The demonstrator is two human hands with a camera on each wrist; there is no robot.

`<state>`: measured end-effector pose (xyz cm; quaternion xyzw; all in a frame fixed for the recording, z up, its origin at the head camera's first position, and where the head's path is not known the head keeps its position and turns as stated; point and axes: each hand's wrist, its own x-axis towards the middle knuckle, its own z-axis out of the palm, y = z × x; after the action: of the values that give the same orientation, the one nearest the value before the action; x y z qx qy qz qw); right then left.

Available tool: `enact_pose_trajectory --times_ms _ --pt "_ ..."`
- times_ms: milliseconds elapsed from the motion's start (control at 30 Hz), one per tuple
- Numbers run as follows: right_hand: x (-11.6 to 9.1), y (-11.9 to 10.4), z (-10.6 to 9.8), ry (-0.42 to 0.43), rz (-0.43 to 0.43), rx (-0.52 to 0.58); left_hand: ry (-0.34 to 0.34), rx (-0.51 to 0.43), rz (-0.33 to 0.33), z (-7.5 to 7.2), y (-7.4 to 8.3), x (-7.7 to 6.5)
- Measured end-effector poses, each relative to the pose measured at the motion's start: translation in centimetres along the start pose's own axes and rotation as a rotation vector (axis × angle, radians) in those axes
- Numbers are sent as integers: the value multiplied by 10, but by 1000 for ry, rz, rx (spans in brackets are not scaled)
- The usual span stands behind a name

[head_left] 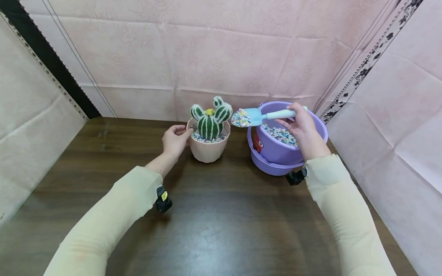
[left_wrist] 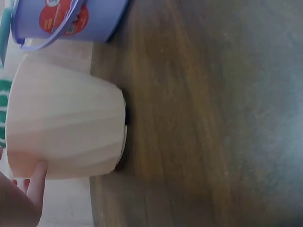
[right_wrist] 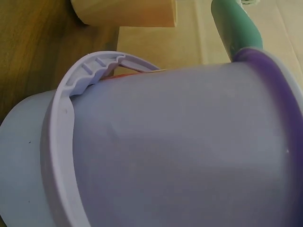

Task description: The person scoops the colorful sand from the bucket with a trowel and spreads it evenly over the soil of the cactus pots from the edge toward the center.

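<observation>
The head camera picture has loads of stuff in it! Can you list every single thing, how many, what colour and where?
Cactus: 1, green with white stripes, in the pot
Pot: 1, pale beige, on the table
Trowel: 1, light blue, in the right hand
Bucket: 1, purple, right of the pot
Label: 1, red, on the bucket
Pebbles: too many to count, mixed colours, in bucket and pot, on trowel
Table: 1, dark brown, underneath
Wall coverings: 3 sides, pale pinkish-white, behind and beside
Wrist devices: 2, black, at the cuffs
Sleeves: 2, cream, on both arms
Left hand: 1, bare, gripping the pot's rim
Right hand: 1, bare, holding the trowel's handle
</observation>
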<state>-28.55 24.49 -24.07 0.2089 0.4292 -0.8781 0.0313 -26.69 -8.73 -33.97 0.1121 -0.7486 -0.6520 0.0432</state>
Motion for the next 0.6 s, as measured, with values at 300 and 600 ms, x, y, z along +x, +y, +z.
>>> enact_pose_trajectory --times_ms 300,600 --pt "4 7 9 2 -39 -52 -6 -30 20 6 -2 3" --pt "4 14 20 5 -93 -135 15 -28 21 4 -2 9"
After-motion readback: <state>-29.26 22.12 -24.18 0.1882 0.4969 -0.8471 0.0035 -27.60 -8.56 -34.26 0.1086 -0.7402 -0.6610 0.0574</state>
